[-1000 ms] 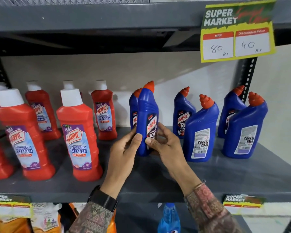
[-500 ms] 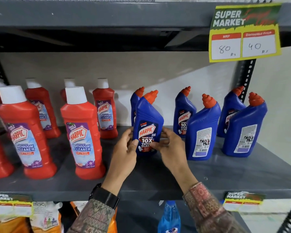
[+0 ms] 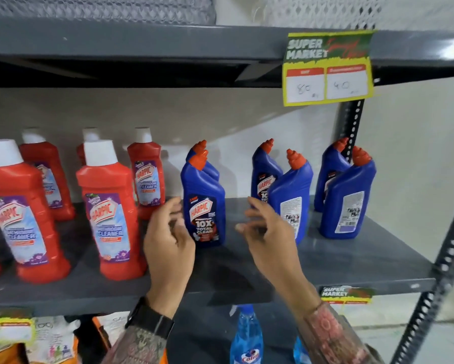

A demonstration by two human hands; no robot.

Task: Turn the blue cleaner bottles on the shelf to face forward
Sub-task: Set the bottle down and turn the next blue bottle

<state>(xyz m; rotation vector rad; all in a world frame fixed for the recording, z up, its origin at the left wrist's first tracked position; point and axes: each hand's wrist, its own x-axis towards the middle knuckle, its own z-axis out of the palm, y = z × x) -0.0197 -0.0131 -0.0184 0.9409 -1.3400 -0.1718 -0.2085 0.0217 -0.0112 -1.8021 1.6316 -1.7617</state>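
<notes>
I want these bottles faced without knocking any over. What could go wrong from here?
1. The middle front bottle still shows its back label and stands close to the bottle behind; turning it could bump that one.
2. The right hand is blurred, open and near it, so a hasty reach might tip it.
3. The right front bottle is also backward, near the shelf end.

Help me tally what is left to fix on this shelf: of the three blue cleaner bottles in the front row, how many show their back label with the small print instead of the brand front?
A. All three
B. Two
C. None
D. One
B: the left front bottle shows its Harpic front, while the middle front bottle and the right front bottle show white back labels.
</notes>
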